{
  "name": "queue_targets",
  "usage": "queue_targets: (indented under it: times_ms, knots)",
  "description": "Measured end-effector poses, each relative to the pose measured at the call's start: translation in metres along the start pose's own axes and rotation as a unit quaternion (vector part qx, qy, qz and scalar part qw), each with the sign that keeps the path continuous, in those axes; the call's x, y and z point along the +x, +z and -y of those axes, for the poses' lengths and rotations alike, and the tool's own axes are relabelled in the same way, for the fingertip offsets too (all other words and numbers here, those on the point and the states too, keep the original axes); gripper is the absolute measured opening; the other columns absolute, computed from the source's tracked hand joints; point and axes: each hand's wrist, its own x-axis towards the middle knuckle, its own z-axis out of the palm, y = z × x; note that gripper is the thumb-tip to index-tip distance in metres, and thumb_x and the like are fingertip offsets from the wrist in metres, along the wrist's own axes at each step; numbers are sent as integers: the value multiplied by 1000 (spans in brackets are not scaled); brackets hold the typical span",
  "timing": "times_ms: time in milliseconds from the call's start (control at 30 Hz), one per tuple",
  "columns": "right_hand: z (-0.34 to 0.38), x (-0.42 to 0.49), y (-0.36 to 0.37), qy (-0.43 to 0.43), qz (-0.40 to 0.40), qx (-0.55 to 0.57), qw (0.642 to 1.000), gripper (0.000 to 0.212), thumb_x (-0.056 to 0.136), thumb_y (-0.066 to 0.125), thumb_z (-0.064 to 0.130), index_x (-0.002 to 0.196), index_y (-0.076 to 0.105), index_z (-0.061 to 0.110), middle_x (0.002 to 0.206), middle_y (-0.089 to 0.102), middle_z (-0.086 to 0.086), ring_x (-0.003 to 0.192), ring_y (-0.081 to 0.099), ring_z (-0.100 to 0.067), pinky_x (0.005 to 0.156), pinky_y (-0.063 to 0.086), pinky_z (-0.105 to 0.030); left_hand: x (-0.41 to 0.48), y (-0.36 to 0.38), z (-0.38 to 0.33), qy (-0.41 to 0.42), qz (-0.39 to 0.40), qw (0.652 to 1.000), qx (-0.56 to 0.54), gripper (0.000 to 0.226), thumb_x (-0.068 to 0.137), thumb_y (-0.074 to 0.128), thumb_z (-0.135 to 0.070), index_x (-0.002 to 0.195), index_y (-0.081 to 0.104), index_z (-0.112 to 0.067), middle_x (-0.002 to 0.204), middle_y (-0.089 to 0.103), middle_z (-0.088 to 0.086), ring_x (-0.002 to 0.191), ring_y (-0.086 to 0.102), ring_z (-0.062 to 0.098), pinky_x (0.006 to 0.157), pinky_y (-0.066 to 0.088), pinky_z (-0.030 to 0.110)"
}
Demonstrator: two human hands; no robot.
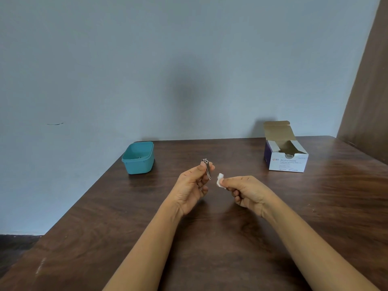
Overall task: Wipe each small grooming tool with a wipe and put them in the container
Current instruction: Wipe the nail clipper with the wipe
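Note:
My left hand [192, 186] pinches a small silver nail clipper [207, 169] between thumb and fingers, holding it upright above the middle of the table. My right hand [244, 191] pinches a small folded white wipe [220, 180] at its fingertips, a short gap to the right of the clipper. The wipe and clipper are apart. A teal plastic container [138, 158] stands open at the table's far left corner, with something dark and thin lying inside.
An open white and purple box of alcohol swabs [285, 156] stands at the far right. The dark wooden table [210, 238] meets a blue-grey wall at the back; its left edge runs diagonally. A brown panel stands at the right.

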Motion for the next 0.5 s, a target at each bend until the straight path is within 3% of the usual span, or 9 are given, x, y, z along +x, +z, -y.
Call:
queue_targets:
  times_ms: [167,333,500]
  knots:
    - [-2,3,-1,5,-20,24,999,14,76,77,17,86,73,8,63,51,3,53,36,-5,47,34,-16,2,-5,-1,-14,8,998,-63,18,77,66,-33,76,79,-20,90,61,-3,69,50,4,65,38,22]
    - [-6,6,0,-18,-45,48,998,18,78,76,19,92,73,8,67,50,3,55,36,-5,47,35,-16,4,-10,-8,-10,3,986,-165,17,76,67,-30,79,78,-18,91,68,-5,68,48,4,61,38,20]
    - [-12,4,9,-64,-63,21,996,16,77,77,24,85,76,11,61,52,6,58,36,-8,58,36,-21,5,-21,-18,10,-15,972,-234,17,76,66,-31,83,77,-20,89,70,-7,63,50,3,61,36,19]
